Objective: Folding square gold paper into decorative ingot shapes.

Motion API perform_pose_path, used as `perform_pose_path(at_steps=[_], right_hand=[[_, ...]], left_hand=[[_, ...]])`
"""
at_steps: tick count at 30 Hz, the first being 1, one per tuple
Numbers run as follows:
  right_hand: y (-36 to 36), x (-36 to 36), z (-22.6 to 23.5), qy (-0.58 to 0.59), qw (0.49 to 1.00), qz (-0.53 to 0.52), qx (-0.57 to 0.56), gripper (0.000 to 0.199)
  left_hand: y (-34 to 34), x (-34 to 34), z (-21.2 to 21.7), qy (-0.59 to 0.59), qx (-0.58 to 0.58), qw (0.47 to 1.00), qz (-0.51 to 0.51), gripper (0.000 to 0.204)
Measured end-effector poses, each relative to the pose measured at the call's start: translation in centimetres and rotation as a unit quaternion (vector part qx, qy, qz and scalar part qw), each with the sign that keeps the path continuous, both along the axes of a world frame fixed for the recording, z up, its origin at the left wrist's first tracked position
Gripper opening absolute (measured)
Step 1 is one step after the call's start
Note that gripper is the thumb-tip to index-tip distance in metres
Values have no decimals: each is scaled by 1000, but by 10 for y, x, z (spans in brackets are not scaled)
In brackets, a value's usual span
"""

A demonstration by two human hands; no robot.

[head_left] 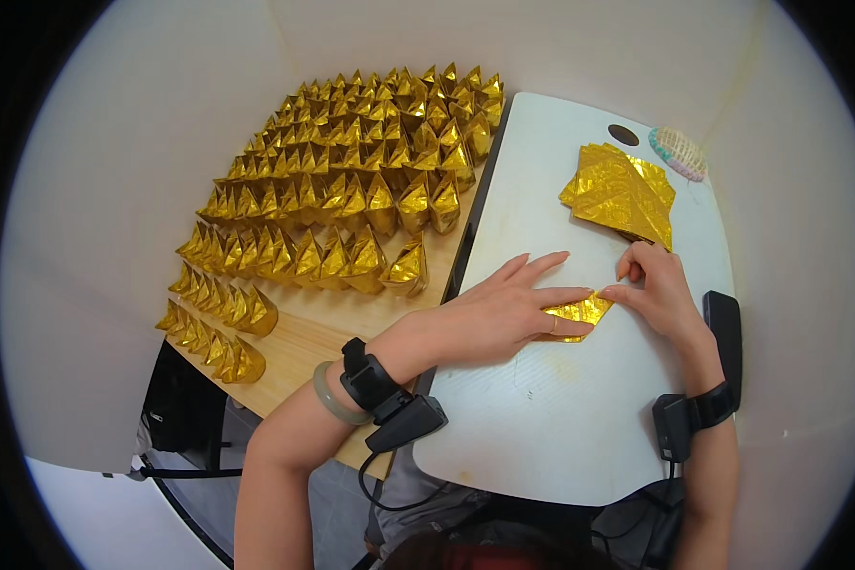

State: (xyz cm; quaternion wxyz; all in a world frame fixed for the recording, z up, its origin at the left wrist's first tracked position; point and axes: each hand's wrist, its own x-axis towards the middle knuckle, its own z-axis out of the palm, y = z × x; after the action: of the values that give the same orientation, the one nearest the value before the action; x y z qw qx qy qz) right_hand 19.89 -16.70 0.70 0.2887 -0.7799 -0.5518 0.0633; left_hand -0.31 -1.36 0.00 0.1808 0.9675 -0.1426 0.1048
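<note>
A small sheet of gold foil paper (589, 311), with folded edges, lies on the white tabletop (532, 427). Across it my left hand (499, 313) rests flat, fingers stretched and spread, pressing the paper down and hiding its left part. My right hand (657, 287) has thumb and forefinger closed at the paper's upper right corner, the other fingers curled in. Just beyond the right hand is a fanned stack of gold foil sheets (625, 190).
Rows of folded gold paper pieces with pointed tops (337, 195) stand on a wooden board (304, 328) at the left. A woven oval object (678, 154) sits at the far right, near a dark oval hole (623, 135). A black device (722, 328) lies along the right edge.
</note>
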Motion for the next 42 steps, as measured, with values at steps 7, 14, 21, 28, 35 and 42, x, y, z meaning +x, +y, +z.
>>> perform_pose_path(at_steps=[7,14,21,28,35,42], right_hand=[[-7,5,4,56,998,-3,0,30],[-10,5,11,134,989,-53,22,18],[-8,-18,15,90,994,51,-44,34],[-10,-25,32,164,977,0,-137,33],[-9,-22,27,140,990,24,-24,21],[-9,-19,16,-21,992,118,28,18]], left_hand=[[1,0,-5,2,10,1000,1,34],[0,-5,1,38,-4,999,12,37],[3,1,-3,6,-11,1000,10,41],[5,1,-6,5,-30,997,67,57],[9,6,-7,-75,-142,983,91,38],[10,4,1,-180,-28,974,133,12]])
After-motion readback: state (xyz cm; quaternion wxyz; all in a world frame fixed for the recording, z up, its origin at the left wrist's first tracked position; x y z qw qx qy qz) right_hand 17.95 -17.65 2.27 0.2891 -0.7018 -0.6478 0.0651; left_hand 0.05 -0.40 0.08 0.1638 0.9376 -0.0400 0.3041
